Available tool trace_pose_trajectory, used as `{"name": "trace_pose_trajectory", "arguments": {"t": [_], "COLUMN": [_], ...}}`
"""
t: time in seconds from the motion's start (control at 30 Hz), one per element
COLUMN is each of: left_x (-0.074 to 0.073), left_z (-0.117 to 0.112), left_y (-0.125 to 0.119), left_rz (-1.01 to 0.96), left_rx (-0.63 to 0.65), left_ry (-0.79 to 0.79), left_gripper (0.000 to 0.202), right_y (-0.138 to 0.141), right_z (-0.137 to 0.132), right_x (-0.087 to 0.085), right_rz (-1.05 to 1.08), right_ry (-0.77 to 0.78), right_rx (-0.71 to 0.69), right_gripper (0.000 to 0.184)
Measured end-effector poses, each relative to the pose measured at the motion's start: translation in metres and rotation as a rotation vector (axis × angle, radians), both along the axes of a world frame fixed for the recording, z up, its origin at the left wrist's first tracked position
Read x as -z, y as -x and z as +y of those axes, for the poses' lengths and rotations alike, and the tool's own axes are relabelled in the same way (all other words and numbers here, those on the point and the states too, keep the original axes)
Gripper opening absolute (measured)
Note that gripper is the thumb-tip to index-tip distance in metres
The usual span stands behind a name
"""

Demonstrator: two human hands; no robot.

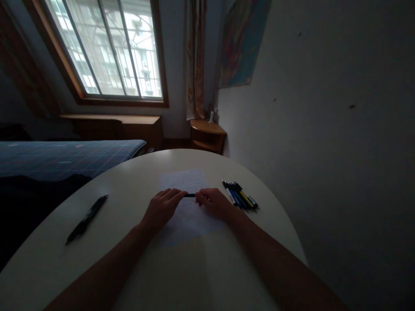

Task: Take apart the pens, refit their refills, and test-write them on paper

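Above a sheet of paper point(191, 222) with lines of writing, a dark pen point(189, 195) is held level between both hands. My left hand point(167, 205) is closed on its left end, fingers pressed together. The other end is pinched in my right hand point(212, 202). Only the pen's short middle part shows; the fingers hide both ends. Right of my right hand lies a row of several pens point(240, 196) with black, white, blue and yellow parts. At the far left of the table is a single dark pen point(87, 219), lying at a slant.
A round white table point(181, 276) carries everything, its curved edge near the right wall point(324, 172). Beyond it on the left is a bed with a blue plaid cover point(71, 155). A wooden corner shelf point(207, 126) and a desk point(129, 119) stand behind, below a window point(113, 52).
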State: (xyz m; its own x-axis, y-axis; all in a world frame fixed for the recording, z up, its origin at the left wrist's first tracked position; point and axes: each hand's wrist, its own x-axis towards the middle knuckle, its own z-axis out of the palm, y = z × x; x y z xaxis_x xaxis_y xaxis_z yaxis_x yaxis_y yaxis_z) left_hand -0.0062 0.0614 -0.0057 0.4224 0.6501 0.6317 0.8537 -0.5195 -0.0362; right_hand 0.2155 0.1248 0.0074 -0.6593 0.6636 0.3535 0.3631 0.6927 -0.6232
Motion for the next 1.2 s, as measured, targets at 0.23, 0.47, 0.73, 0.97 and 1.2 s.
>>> {"name": "trace_pose_trajectory", "arguments": {"t": [0.23,0.47,0.73,0.97,1.2], "left_x": [-0.0006,0.0013,-0.001,0.0019,0.0037], "left_z": [-0.0002,0.0009,0.0001,0.0013,0.003], "left_y": [-0.0031,-0.0024,-0.0011,-0.0012,-0.0017], "left_rz": [0.005,0.013,0.033,-0.046,-0.106], "left_rx": [-0.08,-0.119,-0.064,-0.042,-0.025], "left_ry": [0.004,-0.004,-0.031,-0.049,-0.078], "left_gripper": [0.024,0.023,0.022,0.021,0.019], "right_y": [0.0013,0.0016,0.0002,0.0018,0.0011], "right_z": [0.0001,0.0037,0.0051,0.0024,0.0048], "right_x": [0.0014,0.0042,0.0008,0.002,0.0029], "right_rz": [0.068,0.084,0.01,0.032,0.079], "right_ry": [-0.144,-0.235,-0.26,-0.243,-0.289], "right_rx": [0.093,0.08,0.031,0.072,0.072], "right_gripper": [0.019,0.012,0.02,0.016,0.011]}}
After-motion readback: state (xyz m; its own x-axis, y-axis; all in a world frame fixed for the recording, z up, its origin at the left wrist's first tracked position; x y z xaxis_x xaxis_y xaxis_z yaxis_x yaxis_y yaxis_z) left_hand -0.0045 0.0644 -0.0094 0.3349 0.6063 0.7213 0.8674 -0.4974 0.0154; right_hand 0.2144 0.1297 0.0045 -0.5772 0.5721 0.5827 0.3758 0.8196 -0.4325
